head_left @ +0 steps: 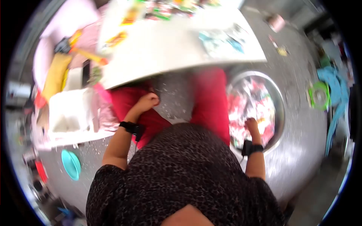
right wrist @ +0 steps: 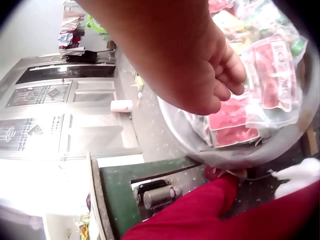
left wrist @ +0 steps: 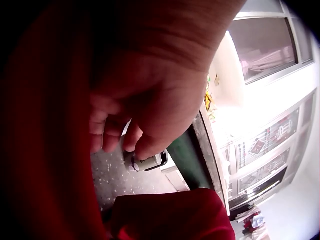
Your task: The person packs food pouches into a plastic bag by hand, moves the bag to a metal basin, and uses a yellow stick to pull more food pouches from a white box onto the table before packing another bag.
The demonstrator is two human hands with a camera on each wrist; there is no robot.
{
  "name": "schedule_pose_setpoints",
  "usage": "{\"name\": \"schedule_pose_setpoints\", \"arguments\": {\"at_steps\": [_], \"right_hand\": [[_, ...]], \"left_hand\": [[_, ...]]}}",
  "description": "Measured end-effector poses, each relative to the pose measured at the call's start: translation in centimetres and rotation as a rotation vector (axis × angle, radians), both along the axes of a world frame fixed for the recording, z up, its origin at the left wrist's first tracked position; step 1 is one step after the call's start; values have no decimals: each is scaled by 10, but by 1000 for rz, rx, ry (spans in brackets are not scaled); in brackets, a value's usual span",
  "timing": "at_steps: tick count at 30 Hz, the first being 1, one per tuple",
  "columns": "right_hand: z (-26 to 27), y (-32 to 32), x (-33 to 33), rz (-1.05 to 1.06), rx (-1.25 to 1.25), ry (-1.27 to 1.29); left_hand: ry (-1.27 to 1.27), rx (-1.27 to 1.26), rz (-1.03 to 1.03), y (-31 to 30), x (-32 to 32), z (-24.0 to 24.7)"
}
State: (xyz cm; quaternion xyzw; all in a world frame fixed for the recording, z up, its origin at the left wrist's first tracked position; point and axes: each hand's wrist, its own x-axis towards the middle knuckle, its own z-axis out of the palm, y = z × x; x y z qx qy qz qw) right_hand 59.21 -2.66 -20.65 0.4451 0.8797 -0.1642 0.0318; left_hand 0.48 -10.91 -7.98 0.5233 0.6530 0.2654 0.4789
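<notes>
My right hand (head_left: 252,125) hangs over a wide metal basin (head_left: 279,101) on the floor beside my right leg. Red and clear plastic packets (right wrist: 272,75) fill the basin. In the right wrist view the fingers are loosely bent above the packets, and no packet shows in the hand. On my left thigh, in red trousers (head_left: 209,98), rests my left hand (head_left: 146,102). Its fingers curl loosely with nothing seen in them, and part of the hand lies in shadow in the left wrist view.
A white table (head_left: 162,45) stands ahead, with a blue-and-clear plastic bag (head_left: 222,40) near its front right corner and colourful packets (head_left: 173,9) at the far side. To the left, a pink-covered seat holds a white container (head_left: 71,111). A teal bowl (head_left: 71,165) sits on the floor.
</notes>
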Motion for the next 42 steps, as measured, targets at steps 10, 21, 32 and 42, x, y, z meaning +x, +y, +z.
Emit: {"name": "schedule_pose_setpoints", "arguments": {"at_steps": [10,21,32,42], "right_hand": [[165,91,-186,-430,-251,761],[163,67,-305,131,463,559],[154,72,-297,128,589,492],[158,71,-300,133,561,504]], "left_hand": [[46,263,174,-24,-26,54],[32,304,554,-69,-112,115],[709,505,1072,-107,-162,136],[854,-151,1035,-172,-233,97]]}}
